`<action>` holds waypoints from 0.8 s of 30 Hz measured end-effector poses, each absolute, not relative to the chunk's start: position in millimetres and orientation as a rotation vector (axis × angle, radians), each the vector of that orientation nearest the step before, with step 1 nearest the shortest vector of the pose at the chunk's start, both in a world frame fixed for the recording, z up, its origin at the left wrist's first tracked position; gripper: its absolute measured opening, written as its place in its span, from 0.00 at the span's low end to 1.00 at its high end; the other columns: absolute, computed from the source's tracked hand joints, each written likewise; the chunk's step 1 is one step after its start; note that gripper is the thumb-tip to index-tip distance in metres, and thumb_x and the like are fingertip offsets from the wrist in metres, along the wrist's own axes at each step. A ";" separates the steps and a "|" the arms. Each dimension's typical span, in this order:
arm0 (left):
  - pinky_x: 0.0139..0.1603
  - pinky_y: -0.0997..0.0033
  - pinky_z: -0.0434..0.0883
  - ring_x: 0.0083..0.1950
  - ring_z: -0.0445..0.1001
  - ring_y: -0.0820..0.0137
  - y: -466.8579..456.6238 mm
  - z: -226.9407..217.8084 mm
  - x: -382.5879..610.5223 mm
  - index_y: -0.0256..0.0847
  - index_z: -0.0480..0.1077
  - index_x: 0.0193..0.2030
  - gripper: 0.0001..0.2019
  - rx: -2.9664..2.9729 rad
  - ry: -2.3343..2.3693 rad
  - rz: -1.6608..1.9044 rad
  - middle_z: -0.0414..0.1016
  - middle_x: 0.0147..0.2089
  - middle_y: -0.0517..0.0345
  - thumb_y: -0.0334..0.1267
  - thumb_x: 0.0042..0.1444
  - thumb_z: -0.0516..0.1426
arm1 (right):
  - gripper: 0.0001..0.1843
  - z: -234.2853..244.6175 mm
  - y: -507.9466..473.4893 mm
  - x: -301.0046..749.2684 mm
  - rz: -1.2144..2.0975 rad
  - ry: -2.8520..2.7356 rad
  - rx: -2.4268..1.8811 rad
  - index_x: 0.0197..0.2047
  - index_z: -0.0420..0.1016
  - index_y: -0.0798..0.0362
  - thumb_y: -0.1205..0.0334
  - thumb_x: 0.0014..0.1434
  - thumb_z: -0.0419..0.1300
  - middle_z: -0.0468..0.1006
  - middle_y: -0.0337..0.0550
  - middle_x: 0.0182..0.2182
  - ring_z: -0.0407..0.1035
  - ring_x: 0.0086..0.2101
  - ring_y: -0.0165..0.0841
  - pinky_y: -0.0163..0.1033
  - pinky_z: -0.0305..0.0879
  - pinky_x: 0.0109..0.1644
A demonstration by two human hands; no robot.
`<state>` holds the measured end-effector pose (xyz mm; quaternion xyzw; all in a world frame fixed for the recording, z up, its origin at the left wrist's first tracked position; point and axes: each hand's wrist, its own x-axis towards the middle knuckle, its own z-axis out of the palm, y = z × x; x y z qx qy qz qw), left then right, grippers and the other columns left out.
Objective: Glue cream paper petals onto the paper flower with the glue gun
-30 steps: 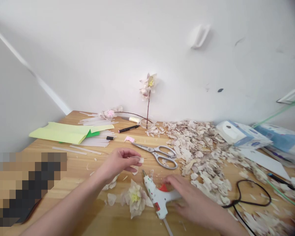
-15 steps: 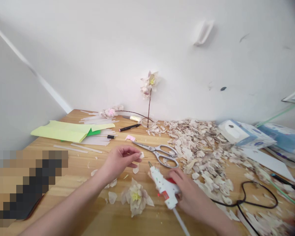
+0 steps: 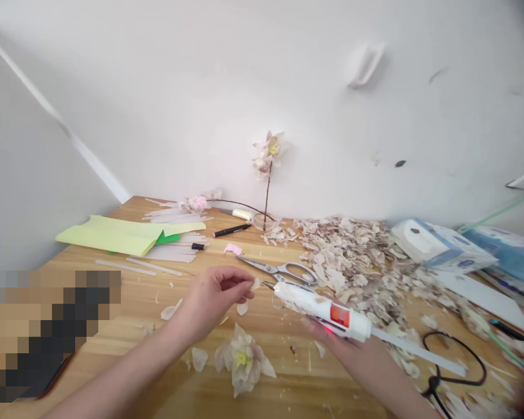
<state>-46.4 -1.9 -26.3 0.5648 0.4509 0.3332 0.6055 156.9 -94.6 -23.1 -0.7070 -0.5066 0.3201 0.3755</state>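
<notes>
My left hand (image 3: 220,297) pinches a small pale petal (image 3: 255,284) between thumb and fingertips. In my right hand (image 3: 332,340) is a white hot glue gun (image 3: 318,308), lying on its side with a glue stick (image 3: 419,350) out of its back end. Its metal nozzle points left, close to the petal; whether they touch I cannot tell. Below the hands a pale flower with a yellow centre (image 3: 243,359) lies on the table, a loose petal (image 3: 199,359) beside it. Silver scissors (image 3: 279,270) lie behind the glue gun, partly covered by it.
A heap of dried petals (image 3: 349,256) spreads over the right side. A flower on a stem (image 3: 268,169) stands at the wall. Yellow paper (image 3: 113,234), glue sticks (image 3: 170,251) and a black pen (image 3: 231,230) lie left. A tissue box (image 3: 445,247) and black cable (image 3: 458,381) are right.
The glue gun has turned from pointing up and away to pointing left, its nozzle nearer the petal. My left hand has barely moved and keeps its pinch.
</notes>
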 end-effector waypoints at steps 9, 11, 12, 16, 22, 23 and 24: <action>0.37 0.67 0.74 0.34 0.79 0.64 -3.3 -22.5 -45.8 0.38 0.75 0.32 0.08 1.324 1.053 0.764 0.80 0.28 0.55 0.38 0.46 0.61 | 0.15 -29.6 -95.4 157.9 0.740 -1.366 -1.834 0.33 0.74 0.48 0.47 0.46 0.61 0.80 0.43 0.34 0.73 0.38 0.45 0.46 0.71 0.40; 0.38 0.68 0.74 0.35 0.79 0.64 -3.8 -21.2 -45.9 0.38 0.75 0.31 0.07 1.311 1.050 0.765 0.80 0.28 0.56 0.38 0.45 0.62 | 0.13 -27.5 -94.8 155.7 0.800 -1.388 -1.809 0.31 0.73 0.47 0.47 0.48 0.60 0.79 0.41 0.28 0.74 0.33 0.43 0.43 0.72 0.36; 0.38 0.68 0.74 0.35 0.79 0.64 -4.1 -20.8 -46.1 0.38 0.75 0.31 0.07 1.307 1.048 0.766 0.80 0.28 0.56 0.38 0.45 0.62 | 0.12 -26.0 -94.3 154.9 0.828 -1.400 -1.789 0.30 0.72 0.46 0.47 0.48 0.59 0.78 0.40 0.26 0.73 0.31 0.42 0.42 0.72 0.35; 0.37 0.68 0.74 0.35 0.79 0.64 -4.4 -19.8 -46.3 0.38 0.75 0.31 0.07 1.307 1.050 0.769 0.80 0.28 0.56 0.38 0.44 0.62 | 0.12 -22.0 -91.9 153.8 0.872 -1.409 -1.743 0.30 0.73 0.47 0.48 0.49 0.59 0.78 0.40 0.25 0.73 0.34 0.43 0.42 0.71 0.37; 0.38 0.69 0.75 0.34 0.79 0.65 -4.5 -18.4 -46.5 0.38 0.74 0.30 0.07 1.262 1.011 0.747 0.80 0.28 0.57 0.37 0.44 0.63 | 0.13 -26.9 -89.1 161.5 0.938 -1.330 -1.705 0.27 0.74 0.48 0.48 0.48 0.60 0.79 0.41 0.29 0.72 0.35 0.41 0.42 0.68 0.41; 0.38 0.69 0.75 0.34 0.79 0.65 -4.7 -17.9 -46.6 0.38 0.74 0.30 0.07 1.245 1.003 0.740 0.80 0.27 0.57 0.37 0.43 0.63 | 0.14 -28.9 -88.5 164.2 0.928 -1.349 -1.714 0.23 0.71 0.48 0.47 0.49 0.59 0.78 0.41 0.26 0.72 0.32 0.40 0.41 0.67 0.38; 0.39 0.69 0.75 0.34 0.79 0.66 -5.0 -17.5 -46.7 0.38 0.74 0.30 0.07 1.230 0.996 0.733 0.80 0.27 0.58 0.37 0.43 0.63 | 0.17 -31.2 -87.7 167.1 0.920 -1.375 -1.725 0.19 0.68 0.48 0.46 0.50 0.57 0.75 0.40 0.21 0.70 0.28 0.38 0.40 0.66 0.34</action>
